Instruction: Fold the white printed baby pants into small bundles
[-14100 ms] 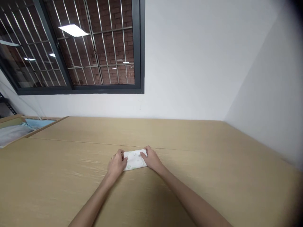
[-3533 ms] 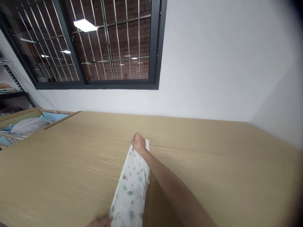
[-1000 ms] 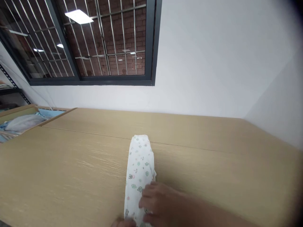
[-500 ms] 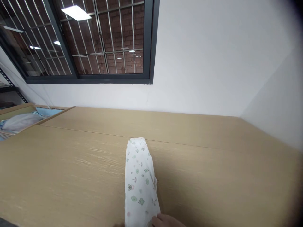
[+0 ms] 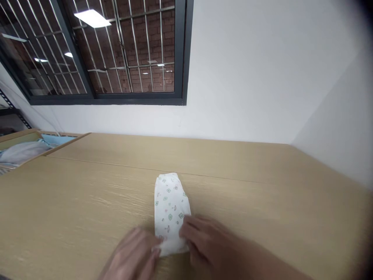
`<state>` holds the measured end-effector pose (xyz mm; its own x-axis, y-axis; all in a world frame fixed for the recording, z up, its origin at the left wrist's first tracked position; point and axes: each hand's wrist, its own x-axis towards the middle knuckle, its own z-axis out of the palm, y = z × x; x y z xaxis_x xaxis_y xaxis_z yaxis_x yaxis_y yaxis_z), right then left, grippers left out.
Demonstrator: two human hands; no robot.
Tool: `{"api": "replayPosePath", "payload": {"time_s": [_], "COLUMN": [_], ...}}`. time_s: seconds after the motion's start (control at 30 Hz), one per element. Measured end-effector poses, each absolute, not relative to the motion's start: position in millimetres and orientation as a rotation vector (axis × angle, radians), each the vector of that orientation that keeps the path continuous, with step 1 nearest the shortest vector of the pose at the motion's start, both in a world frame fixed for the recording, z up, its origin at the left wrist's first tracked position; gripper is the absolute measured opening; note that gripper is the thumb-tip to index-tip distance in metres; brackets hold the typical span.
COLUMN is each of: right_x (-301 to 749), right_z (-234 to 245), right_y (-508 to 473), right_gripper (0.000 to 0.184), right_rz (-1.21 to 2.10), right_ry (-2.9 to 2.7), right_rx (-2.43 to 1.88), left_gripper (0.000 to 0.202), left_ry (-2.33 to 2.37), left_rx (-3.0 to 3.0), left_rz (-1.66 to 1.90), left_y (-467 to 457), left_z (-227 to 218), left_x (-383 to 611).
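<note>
Printed cloth (image 5: 169,202), folded narrow, lies mid-tabletop (image 5: 262,202), well apart from both side edges.
Soft, light and probably limp, so best taken at its near corners. Left hand (image 5: 132,254) and right hand (image 5: 205,245) touch there, fingers loosely curled; the blur hides whether they grip.

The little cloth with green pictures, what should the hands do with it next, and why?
Probably lift the near end and fold it forward onto the far end. The cloth lies as a narrow strip on the table, and both the left hand and the right hand are at its near end. They are blurred, so their grip is unclear.
</note>
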<state>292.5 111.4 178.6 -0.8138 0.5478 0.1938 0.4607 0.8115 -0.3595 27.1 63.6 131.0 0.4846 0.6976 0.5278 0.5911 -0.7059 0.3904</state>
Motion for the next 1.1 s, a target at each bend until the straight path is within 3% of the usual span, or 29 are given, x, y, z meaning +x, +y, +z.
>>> {"api": "replayPosePath", "payload": {"time_s": [0.13,0.23,0.53,0.7,0.8,0.87,0.97,1.1], "right_x": [288,278,255,255,247,237,222,217], "right_z": [197,198,124,110,119,124,124,105], "right_y": [164,206,303,301,269,241,205,196], "right_gripper": [0.024,0.025,0.026,0.033,0.040,0.043,0.045,0.045], "right_rz": [0.577,0.606,0.554,0.419,0.304,0.416,0.693,0.782], "right_ry": [-2.507,-2.341,-2.245,-2.232,-2.337,-2.504,-2.681,-2.786], "right_rx": [-0.846,-0.925,-1.153,-1.175,-0.978,-0.698,-0.374,-0.359], "left_gripper": [0.015,0.023,0.025,0.030,0.039,0.042,0.031,0.027], "left_ry": [1.307,1.499,1.821,1.901,1.813,1.823,1.821,1.706], "left_rx": [2.455,2.380,2.352,2.443,2.685,2.853,3.018,3.055], "left_rz": [1.127,1.071,0.725,0.636,0.566,0.568,0.655,0.628], "left_y": [125,177,274,220,156,122,98,99], "left_z": [162,167,123,118,103,84,54,39], "left_x": [30,30,47,69,86,94,100,98]}}
